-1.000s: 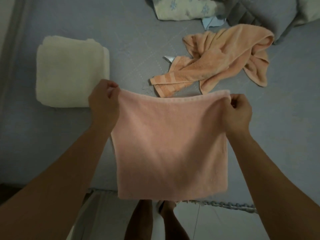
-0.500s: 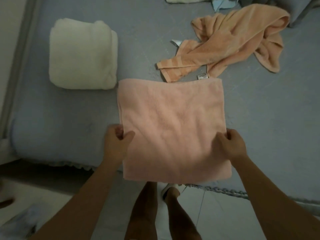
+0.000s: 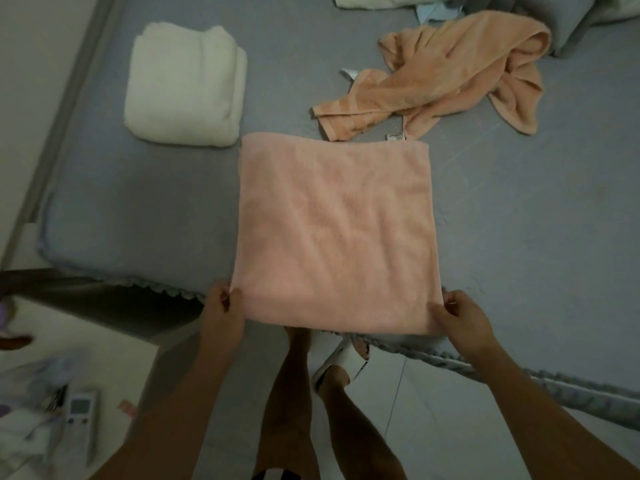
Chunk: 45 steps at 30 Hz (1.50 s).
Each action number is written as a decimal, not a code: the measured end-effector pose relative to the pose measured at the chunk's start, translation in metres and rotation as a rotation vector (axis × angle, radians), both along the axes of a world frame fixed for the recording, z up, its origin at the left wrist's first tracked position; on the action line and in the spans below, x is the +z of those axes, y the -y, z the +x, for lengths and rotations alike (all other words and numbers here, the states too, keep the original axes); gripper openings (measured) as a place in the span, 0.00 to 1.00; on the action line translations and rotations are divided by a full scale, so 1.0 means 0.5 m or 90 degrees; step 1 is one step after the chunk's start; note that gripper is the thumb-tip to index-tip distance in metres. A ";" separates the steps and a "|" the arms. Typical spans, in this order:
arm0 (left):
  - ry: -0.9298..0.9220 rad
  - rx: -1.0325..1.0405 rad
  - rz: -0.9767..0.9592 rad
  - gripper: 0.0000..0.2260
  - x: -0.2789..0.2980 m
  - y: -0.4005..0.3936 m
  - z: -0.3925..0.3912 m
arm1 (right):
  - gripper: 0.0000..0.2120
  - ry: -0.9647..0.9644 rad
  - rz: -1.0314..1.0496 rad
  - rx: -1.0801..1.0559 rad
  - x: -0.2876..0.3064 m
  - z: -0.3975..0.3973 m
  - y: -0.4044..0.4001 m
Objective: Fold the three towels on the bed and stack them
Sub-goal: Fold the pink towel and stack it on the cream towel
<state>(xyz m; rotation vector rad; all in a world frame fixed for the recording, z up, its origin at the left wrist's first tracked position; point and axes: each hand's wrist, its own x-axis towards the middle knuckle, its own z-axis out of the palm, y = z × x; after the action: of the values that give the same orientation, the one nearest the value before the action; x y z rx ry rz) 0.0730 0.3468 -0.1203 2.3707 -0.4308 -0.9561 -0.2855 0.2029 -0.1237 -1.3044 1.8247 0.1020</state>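
A pink towel (image 3: pixel 334 230) lies spread flat as a square on the grey bed (image 3: pixel 519 220), its near edge hanging slightly over the bed's front edge. My left hand (image 3: pixel 221 306) pinches its near left corner and my right hand (image 3: pixel 457 315) pinches its near right corner. A cream towel (image 3: pixel 187 86), folded into a thick block, rests on the bed at the far left. An orange towel (image 3: pixel 446 72) lies crumpled and unfolded at the far right, just beyond the pink towel's far edge.
Pillows and a patterned cloth (image 3: pixel 374 0) crowd the bed's far edge. A low white table (image 3: pixel 104 344) at the lower left holds a remote control (image 3: pixel 81 410) and papers. My legs and a white slipper (image 3: pixel 341 363) stand on the tiled floor below the bed's edge.
The pink towel went from hanging in the air between my hands to lying flat on the bed. My hands shifted from its top corners to its near corners.
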 end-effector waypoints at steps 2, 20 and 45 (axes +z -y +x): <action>0.033 0.079 -0.019 0.10 -0.004 -0.015 -0.010 | 0.06 -0.016 -0.005 0.029 0.000 -0.006 -0.001; -0.281 0.182 0.182 0.13 -0.101 -0.133 0.000 | 0.12 -0.064 0.163 0.052 -0.035 -0.076 -0.074; -0.094 0.073 -0.129 0.06 -0.058 0.374 0.221 | 0.13 0.038 -0.279 -0.077 -0.032 0.221 0.359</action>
<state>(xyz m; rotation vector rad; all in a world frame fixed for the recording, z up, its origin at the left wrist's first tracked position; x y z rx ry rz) 0.1833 0.1598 -0.1493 2.1029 -0.3153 -0.9779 -0.1753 0.0233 -0.1394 -1.4659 1.9349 -0.4210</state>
